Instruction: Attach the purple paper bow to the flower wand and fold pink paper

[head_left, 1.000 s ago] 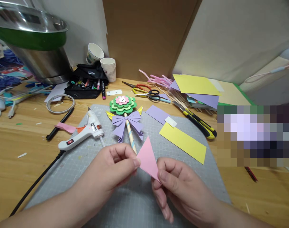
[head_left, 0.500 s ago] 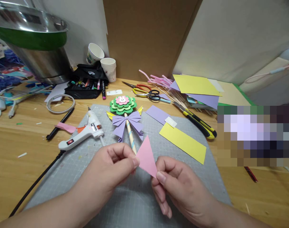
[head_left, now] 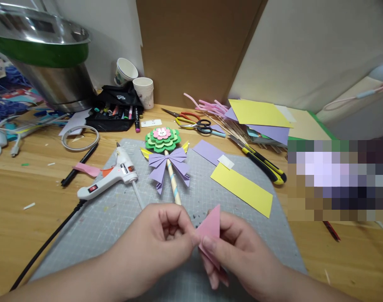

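A folded piece of pink paper (head_left: 210, 225) is pinched between both hands above the grey cutting mat (head_left: 94, 235). My left hand (head_left: 166, 243) grips its left corner with thumb and forefinger. My right hand (head_left: 238, 247) holds the right part, thumb in front and fingers behind. Beyond them lies a paper flower wand with a green layered head (head_left: 163, 144), a pink rabbit-face centre, a purple pleated bow (head_left: 168, 161) and a striped stick (head_left: 172, 180). The stick's lower end is hidden behind my left hand.
A glue gun (head_left: 116, 176) lies left on the mat, its cord running to the front. At right are yellow paper (head_left: 243, 191), purple paper (head_left: 207, 152) and a utility knife (head_left: 260, 161). Scissors (head_left: 196, 124), a marker pouch (head_left: 116, 109) and paper cups (head_left: 143, 93) stand farther back.
Both hands have moved down and slightly right with the pink paper. The flat triangle has turned and now shows a fold, with a second flap below my right thumb.
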Motion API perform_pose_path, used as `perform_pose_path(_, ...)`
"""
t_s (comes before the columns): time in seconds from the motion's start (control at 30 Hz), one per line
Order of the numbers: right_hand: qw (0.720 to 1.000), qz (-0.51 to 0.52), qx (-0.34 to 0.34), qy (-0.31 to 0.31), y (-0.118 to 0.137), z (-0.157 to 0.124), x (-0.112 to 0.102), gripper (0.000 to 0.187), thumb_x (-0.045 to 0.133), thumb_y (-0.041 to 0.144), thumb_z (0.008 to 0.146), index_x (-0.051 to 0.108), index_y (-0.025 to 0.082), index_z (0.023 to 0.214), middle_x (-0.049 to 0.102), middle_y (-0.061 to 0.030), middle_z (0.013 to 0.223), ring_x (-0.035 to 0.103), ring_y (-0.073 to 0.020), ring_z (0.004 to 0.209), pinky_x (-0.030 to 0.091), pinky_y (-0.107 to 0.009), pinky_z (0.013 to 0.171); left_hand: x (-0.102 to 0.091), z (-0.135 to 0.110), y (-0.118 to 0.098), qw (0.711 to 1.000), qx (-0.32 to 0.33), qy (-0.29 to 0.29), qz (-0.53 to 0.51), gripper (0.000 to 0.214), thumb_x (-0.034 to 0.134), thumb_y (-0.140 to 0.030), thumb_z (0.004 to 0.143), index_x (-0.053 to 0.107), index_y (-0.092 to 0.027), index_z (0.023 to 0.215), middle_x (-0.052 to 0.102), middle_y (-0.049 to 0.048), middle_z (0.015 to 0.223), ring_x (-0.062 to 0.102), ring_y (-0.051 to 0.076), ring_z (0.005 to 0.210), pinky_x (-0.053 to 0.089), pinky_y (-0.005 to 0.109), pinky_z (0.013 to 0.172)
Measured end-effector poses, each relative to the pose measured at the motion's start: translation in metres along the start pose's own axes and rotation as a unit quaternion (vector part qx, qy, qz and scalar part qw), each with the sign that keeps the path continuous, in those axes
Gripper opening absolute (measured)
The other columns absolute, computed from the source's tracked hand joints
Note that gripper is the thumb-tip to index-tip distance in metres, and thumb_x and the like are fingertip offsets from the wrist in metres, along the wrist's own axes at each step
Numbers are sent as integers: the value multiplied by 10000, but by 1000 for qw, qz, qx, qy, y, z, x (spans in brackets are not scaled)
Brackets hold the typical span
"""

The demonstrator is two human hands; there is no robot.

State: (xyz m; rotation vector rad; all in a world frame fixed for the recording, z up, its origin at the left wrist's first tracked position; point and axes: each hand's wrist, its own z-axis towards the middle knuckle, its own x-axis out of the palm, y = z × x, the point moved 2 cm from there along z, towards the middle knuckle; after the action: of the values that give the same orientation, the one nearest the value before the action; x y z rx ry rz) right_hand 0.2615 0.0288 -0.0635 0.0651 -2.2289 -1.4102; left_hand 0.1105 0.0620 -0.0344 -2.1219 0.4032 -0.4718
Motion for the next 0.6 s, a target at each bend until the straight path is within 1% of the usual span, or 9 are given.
perform_pose_path(0.1, 999, -6, -11, -36, 0, 0, 1, 336, 635, 477, 830, 534, 162, 773, 548, 42, 566, 514, -50, 413, 355, -131, 382, 2, -1, 0, 999, 32, -3, 8, 179, 677, -294, 711, 570, -165, 649, 646, 15, 608, 592, 159, 611, 426, 264, 595)
perform_pose_path(0.17, 999, 0, -16, -50, 1, -1, 2, 339, 638, 479, 827, 541, 159, 766, 552, 39, 570, 530, -54, 426, 380, -135, 394, 3, -1, -1, 999, 47, -2, 17, 164, 665, -301, 735, 592, -161, 695, 668, 35, 656, 621, 184, 641, 450, 293, 616)
perform_pose_path(0.23, 998, 5, -16, -53, 1, -1, 3, 348, 642, 488, 822, 547, 158, 760, 555, 35, 574, 534, -56, 430, 394, -140, 398, 4, 0, -2, 999, 50, -5, 21, 171, 665, -307, 742, 598, -157, 693, 672, 42, 660, 632, 193, 640, 462, 303, 615)
perform_pose_path(0.3, 998, 1, -19, -53, 2, -1, 4, 357, 645, 499, 815, 558, 157, 760, 556, 33, 577, 533, -56, 436, 401, -140, 403, 4, 0, -3, 999, 48, -1, 2, 185, 681, -306, 735, 591, -161, 663, 675, 33, 634, 645, 188, 628, 475, 292, 608)
perform_pose_path(0.47, 997, -22, -24, -70, 2, -3, 4, 373, 649, 521, 801, 562, 163, 738, 547, 32, 590, 537, -60, 465, 414, -139, 414, 8, -1, -7, 994, 42, 41, -96, 215, 725, -290, 728, 586, -167, 620, 658, -26, 540, 643, 127, 535, 467, 210, 530)
perform_pose_path(0.53, 997, -25, -26, -70, 0, -3, 5, 368, 649, 519, 801, 563, 166, 740, 547, 32, 595, 538, -61, 469, 419, -141, 413, 8, -1, -8, 992, 36, 40, -114, 222, 743, -283, 711, 587, -165, 607, 652, -34, 518, 635, 114, 514, 444, 190, 499)
perform_pose_path(0.6, 997, -25, -24, -66, -1, -3, 5, 355, 646, 509, 809, 565, 169, 752, 553, 31, 601, 542, -62, 472, 423, -142, 417, 7, 0, -8, 993, 30, 27, -110, 215, 748, -262, 695, 587, -161, 595, 642, -39, 500, 609, 98, 482, 411, 176, 470)
